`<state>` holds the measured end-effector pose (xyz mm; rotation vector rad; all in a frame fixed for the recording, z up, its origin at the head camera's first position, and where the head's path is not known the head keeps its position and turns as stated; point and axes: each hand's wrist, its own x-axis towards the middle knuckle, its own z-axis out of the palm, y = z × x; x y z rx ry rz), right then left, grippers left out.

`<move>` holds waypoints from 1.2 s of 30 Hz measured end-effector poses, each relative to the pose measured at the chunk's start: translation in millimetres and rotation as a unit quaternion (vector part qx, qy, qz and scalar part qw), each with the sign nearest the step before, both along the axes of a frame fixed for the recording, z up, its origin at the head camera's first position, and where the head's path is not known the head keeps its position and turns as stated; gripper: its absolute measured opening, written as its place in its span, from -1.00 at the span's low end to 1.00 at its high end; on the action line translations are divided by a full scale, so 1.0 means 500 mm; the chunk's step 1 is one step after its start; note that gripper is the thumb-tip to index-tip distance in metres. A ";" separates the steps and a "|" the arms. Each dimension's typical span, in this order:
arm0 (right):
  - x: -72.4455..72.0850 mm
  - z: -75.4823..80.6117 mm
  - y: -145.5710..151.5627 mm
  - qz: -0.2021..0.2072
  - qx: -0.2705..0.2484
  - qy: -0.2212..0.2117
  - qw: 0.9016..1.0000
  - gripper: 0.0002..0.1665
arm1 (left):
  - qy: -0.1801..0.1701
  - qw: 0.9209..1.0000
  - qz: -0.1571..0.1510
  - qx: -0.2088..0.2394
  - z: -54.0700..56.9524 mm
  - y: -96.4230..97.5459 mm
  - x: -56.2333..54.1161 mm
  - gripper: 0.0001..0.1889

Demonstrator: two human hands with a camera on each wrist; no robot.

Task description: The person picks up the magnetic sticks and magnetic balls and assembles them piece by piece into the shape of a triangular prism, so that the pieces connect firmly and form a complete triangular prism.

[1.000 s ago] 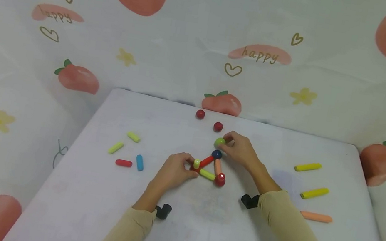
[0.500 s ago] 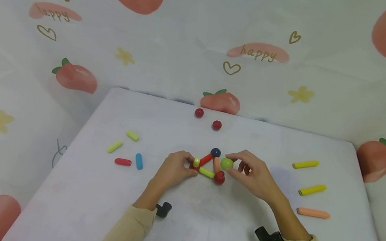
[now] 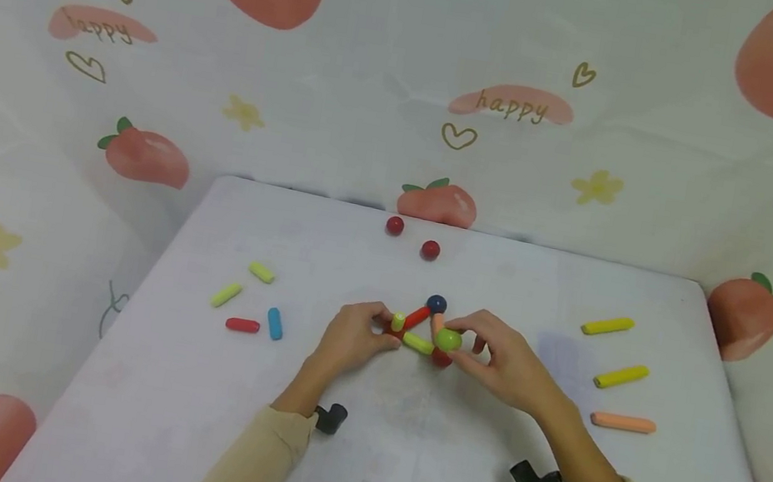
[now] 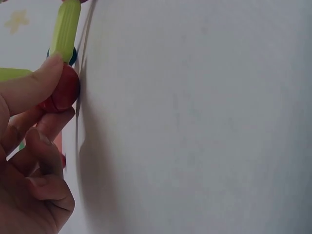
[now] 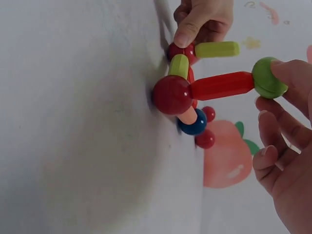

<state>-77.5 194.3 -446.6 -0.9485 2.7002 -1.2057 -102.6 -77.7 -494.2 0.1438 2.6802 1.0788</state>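
A triangle of short rods and balls lies on the table between both hands. My left hand (image 3: pixel 352 338) pinches the red ball (image 4: pixel 68 88) at its left corner, from which a yellow-green rod (image 5: pixel 217 49) stands upright. At the near right corner, a second red ball (image 5: pixel 171 95) carries an upright red rod (image 5: pixel 223 86). Thumb and fingers of my right hand (image 3: pixel 505 365) pinch a green ball (image 3: pixel 448 340), which touches the top of that red rod in the right wrist view. A dark blue ball (image 3: pixel 436 305) forms the far corner.
Two loose red balls (image 3: pixel 431 250) lie towards the back edge. On the left are two yellow-green rods (image 3: pixel 227 296), a red rod (image 3: pixel 242 325) and a blue rod (image 3: pixel 275 324). Two yellow rods (image 3: pixel 621 377) and an orange rod (image 3: pixel 623 423) lie at the right.
My right hand has brought the green ball from behind the blue ball towards me, onto the upright red rod's top. The left hand keeps its hold on the corner ball.
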 end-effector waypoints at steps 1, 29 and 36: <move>0.000 0.002 0.003 -0.003 0.002 0.003 1.000 -0.51 | 0.002 1.000 0.001 0.002 -0.001 0.002 -0.001 -0.69; 0.000 -0.125 0.035 -0.156 0.019 -0.084 0.984 -0.58 | -0.040 0.999 0.010 -0.022 0.061 0.018 -0.082 -0.57; 0.010 -0.134 0.022 -0.190 0.032 -0.065 0.979 -0.59 | 0.023 1.000 -0.002 -0.010 0.057 0.037 -0.209 -0.59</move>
